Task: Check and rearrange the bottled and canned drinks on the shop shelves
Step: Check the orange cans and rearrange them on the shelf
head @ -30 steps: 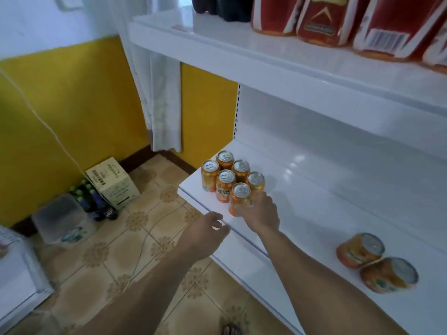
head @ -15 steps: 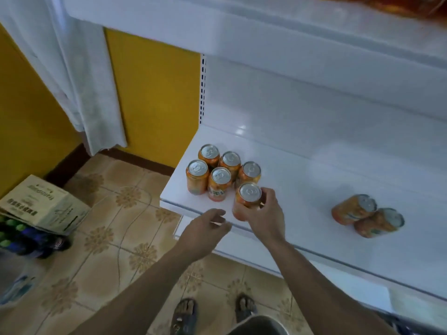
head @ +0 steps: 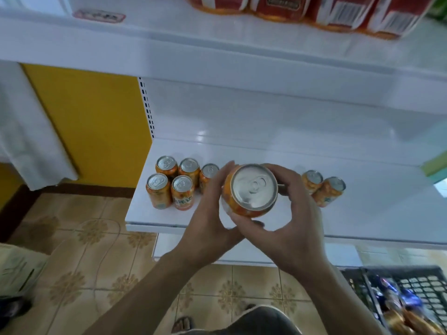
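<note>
White shelf [head: 362,213], lower tier: five cans [head: 182,192] stand upright in a cluster at its left end, near the front edge. Right of centre, two cans [head: 327,191] touch each other, tops tipped toward the front; whether they lie flat cannot be told. Between the groups a can [head: 252,189] is held above the front edge, long axis roughly vertical, pull-tab top facing the camera. The left hand [head: 208,213] curls round its left side; the right hand [head: 295,221] wraps its right side, thumb across the near wall.
</note>
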A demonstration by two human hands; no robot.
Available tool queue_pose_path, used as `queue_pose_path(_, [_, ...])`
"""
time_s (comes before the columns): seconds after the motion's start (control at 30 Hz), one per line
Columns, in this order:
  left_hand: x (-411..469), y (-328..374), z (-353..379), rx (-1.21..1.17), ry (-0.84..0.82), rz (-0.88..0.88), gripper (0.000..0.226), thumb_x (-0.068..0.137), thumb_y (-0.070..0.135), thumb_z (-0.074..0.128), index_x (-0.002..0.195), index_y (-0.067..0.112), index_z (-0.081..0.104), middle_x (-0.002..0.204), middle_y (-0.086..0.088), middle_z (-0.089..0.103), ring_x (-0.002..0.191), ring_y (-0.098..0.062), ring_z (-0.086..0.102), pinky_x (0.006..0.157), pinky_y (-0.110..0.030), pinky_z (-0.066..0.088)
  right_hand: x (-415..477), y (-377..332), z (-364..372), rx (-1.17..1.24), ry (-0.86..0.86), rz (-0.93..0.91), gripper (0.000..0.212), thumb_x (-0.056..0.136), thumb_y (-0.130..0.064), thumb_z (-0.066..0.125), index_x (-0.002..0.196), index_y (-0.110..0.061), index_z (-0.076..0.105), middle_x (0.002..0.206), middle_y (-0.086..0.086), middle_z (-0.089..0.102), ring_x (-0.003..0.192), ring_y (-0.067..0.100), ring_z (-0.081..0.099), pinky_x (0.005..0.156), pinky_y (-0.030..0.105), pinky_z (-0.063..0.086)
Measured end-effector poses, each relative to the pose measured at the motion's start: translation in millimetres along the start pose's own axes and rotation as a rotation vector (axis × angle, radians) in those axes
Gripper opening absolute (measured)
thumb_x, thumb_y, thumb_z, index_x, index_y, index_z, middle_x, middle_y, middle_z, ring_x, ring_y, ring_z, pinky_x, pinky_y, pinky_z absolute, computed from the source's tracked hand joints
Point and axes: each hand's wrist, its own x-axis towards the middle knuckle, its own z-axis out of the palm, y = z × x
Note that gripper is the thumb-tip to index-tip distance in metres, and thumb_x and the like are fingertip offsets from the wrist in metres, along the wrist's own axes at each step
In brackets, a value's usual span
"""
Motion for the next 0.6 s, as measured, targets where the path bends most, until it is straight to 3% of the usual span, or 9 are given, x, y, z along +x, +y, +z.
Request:
queue_pose_path(0.07, [2,2,8,-0.081,0.007,0.015,0.1,0.075,0.022,0.087,0.154,0.023,0.025,0.149,0.0,0.046,0.139,-0.025,0.044,0.101,-0.055,0.049,0,-5,-13,-0.004,-0.012,-0.07,0.065,0.07,-0.043,0.08,0.126,-0.026,0.052,0.12,-0.021,0.06,0.111,-0.003,0.058,0.09,0.007,0.041])
queue_pose_path(0.17, [4,7,15,-0.097,0.024,0.038,0.095,0.075,0.029,0.086,0.152,0.027,0.031,0.147,-0.004,0.048,0.137,-0.03,0.047,0.098,-0.059,0.05,-1,-3,-25,0.008,-0.007,-0.118,0.065,0.07,-0.042,0.08,0.127,-0.022,0.053,0.121,-0.017,0.061,0.113,-0.001,0.059,0.092,0.008,0.041])
queue_pose_path(0.27, [5,13,21,-0.022,0.034,0.042,0.084,0.075,0.024,0.088,0.144,0.025,0.041,0.138,0.009,0.054,0.131,-0.017,0.052,0.1,-0.037,0.052,-3,7,-31,0.058,0.015,-0.09,0.068,0.069,-0.042,0.079,0.128,-0.031,0.047,0.12,-0.027,0.057,0.114,-0.004,0.058,0.09,0.008,0.043])
queue_pose_path(0.33, [5,18,20,0.015,0.066,0.055,0.08,0.072,0.025,0.089,0.137,0.037,0.044,0.131,0.023,0.054,0.123,-0.006,0.056,0.093,-0.022,0.052,-2,17,-37,0.252,0.027,0.041,0.076,0.068,-0.038,0.08,0.132,-0.042,0.039,0.119,-0.024,0.059,0.114,0.008,0.063,0.089,0.02,0.053])
queue_pose_path(0.4, [4,24,19,-0.005,0.094,0.046,0.082,0.068,0.024,0.09,0.134,0.042,0.044,0.128,0.027,0.053,0.121,-0.006,0.057,0.089,-0.028,0.057,2,27,-44,0.536,-0.007,0.263,0.079,0.066,-0.036,0.078,0.133,-0.046,0.039,0.114,-0.013,0.065,0.108,0.02,0.069,0.081,0.033,0.06])
queue_pose_path(0.5, [7,41,20,-0.074,0.118,0.097,0.088,0.066,0.019,0.092,0.136,0.038,0.041,0.128,0.023,0.056,0.124,-0.01,0.055,0.089,-0.035,0.058,10,39,-49,0.882,-0.019,0.586,0.067,0.071,-0.033,0.073,0.134,-0.031,0.051,0.108,-0.003,0.072,0.098,0.024,0.072,0.073,0.032,0.059])
queue_pose_path(0.6, [13,58,27,-0.055,0.108,0.206,0.09,0.068,0.029,0.088,0.141,0.036,0.036,0.131,0.016,0.056,0.128,-0.018,0.053,0.09,-0.035,0.058,13,38,-39,1.111,-0.046,0.846,0.061,0.086,-0.039,0.063,0.136,-0.005,0.056,0.109,0.013,0.071,0.093,0.027,0.069,0.071,0.035,0.059])
